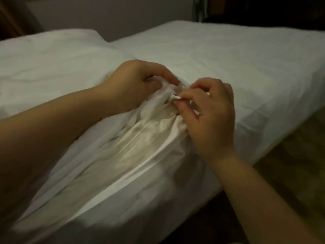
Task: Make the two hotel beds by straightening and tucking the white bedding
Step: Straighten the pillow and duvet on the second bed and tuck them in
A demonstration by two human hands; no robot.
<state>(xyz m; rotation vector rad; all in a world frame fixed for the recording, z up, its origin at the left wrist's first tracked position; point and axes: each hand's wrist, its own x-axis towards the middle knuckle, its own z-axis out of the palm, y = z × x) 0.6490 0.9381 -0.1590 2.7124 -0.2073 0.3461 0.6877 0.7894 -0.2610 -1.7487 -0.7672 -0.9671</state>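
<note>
Nearest, at six o'clock: bunched white cotton bedding (133,155) with a cream inner layer, gathered into long pleats, not yet straightened or tucked. At centre, left hand (137,81) and right hand (209,117), fingers (182,101) pinched on the gathered end, apparently working a fastening. Beyond, toward one o'clock: flat white-sheeted mattress (228,59), smooth but seemingly awaiting its cover; second bed unseen.

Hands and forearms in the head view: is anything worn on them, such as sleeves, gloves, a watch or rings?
Nothing is worn. The left hand and right hand are bare, with no gloves, rings or watch visible, and both forearms are uncovered to the frame edge. Fingernails look short and unpainted.
</note>
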